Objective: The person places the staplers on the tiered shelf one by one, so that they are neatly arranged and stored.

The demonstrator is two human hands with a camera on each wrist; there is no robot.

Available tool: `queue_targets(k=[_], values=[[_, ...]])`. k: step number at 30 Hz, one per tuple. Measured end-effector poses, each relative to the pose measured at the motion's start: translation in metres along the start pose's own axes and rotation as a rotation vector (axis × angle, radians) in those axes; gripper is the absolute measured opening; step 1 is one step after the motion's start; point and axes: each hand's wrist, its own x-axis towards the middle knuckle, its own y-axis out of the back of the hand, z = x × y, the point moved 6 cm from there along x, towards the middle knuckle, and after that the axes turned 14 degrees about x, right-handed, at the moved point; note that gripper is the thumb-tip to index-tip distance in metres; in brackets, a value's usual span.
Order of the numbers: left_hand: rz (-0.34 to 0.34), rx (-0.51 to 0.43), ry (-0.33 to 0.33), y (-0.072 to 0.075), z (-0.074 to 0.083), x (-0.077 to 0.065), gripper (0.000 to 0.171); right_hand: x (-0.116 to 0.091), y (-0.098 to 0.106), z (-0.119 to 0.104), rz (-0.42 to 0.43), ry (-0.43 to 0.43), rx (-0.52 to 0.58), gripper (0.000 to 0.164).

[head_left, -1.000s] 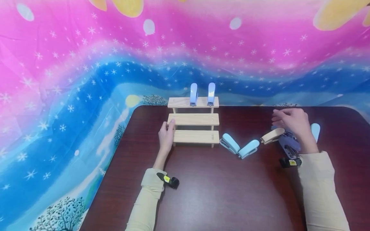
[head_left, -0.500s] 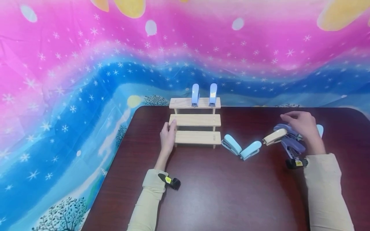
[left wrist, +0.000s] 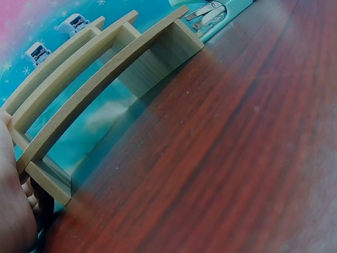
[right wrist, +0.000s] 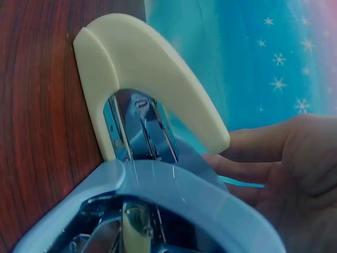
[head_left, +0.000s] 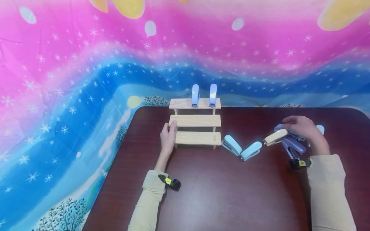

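My left hand (head_left: 167, 136) grips the left end of a three-tier wooden shelf (head_left: 195, 120), thumb at the middle tier. Two lavender staplers (head_left: 195, 95) stand upright on the top tier. At the right, my right hand (head_left: 308, 130) hovers low over a cluster of staplers, fingers extended and holding nothing that I can see. Beneath and beside it lie a cream stapler (head_left: 276, 137), a dark purple stapler (head_left: 293, 146) and another purple stapler (head_left: 278, 127), partly hidden. In the right wrist view, the fingers (right wrist: 253, 145) pass behind the cream stapler (right wrist: 152, 58); whether they touch anything is unclear.
Two light blue staplers (head_left: 251, 150) lie in a V just right of the shelf. Another light blue stapler (head_left: 320, 129) shows partly behind the right wrist. The dark wooden table (head_left: 225, 192) meets a patterned cloth backdrop (head_left: 115, 77) at its back and left edges.
My right hand has moved right and lowered toward the purple staplers, uncovering more of the cluster. My left hand stays on the shelf.
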Motion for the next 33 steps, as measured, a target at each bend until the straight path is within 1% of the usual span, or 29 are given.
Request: queue_targets(k=[5, 8, 10, 12, 15, 16, 19, 21, 23, 25, 27, 29, 31, 33], values=[[-0.001, 0.004, 0.0, 0.0, 0.0, 0.0, 0.047, 0.003, 0.001, -0.001, -0.017, 0.031, -0.06, 0.044], [0.003, 0.006, 0.004, 0.001, 0.0, 0.0, 0.046, 0.0, -0.002, -0.003, -0.047, 0.035, -0.028, 0.041], [0.006, 0.005, 0.006, 0.002, 0.001, 0.0, 0.045, -0.003, -0.006, -0.004, -0.07, 0.024, 0.036, 0.04], [0.009, 0.0, 0.008, 0.003, 0.001, 0.0, 0.045, -0.004, -0.01, -0.006, -0.095, 0.036, 0.078, 0.041], [0.007, -0.004, 0.013, 0.002, 0.0, 0.0, 0.045, -0.003, -0.013, -0.009, -0.103, 0.065, 0.088, 0.042], [0.006, -0.004, 0.013, 0.002, 0.0, 0.0, 0.045, -0.002, -0.013, -0.01, -0.092, 0.09, 0.066, 0.042], [0.002, -0.003, 0.017, 0.001, -0.001, -0.001, 0.045, 0.001, -0.009, -0.012, -0.03, 0.126, -0.004, 0.039], [0.001, -0.004, 0.017, 0.0, 0.0, -0.002, 0.045, 0.001, -0.005, -0.012, 0.02, 0.129, -0.04, 0.039], [0.002, -0.001, 0.016, 0.0, 0.0, -0.003, 0.045, 0.0, -0.001, -0.011, 0.053, 0.11, -0.073, 0.044], [0.001, 0.001, 0.014, 0.0, 0.001, -0.003, 0.045, -0.002, 0.002, -0.009, 0.063, 0.079, -0.103, 0.051], [0.0, 0.001, 0.013, 0.0, 0.001, -0.003, 0.045, -0.004, 0.003, -0.006, 0.055, 0.04, -0.124, 0.059], [0.0, 0.001, 0.014, 0.0, 0.001, -0.003, 0.045, -0.005, 0.004, -0.005, 0.05, 0.023, -0.149, 0.066], [0.002, 0.001, 0.017, 0.0, 0.002, -0.003, 0.044, -0.004, 0.004, -0.005, 0.057, 0.027, -0.155, 0.066], [0.007, 0.004, 0.019, 0.001, 0.002, -0.002, 0.044, -0.002, 0.004, -0.007, 0.084, 0.059, -0.145, 0.06]])
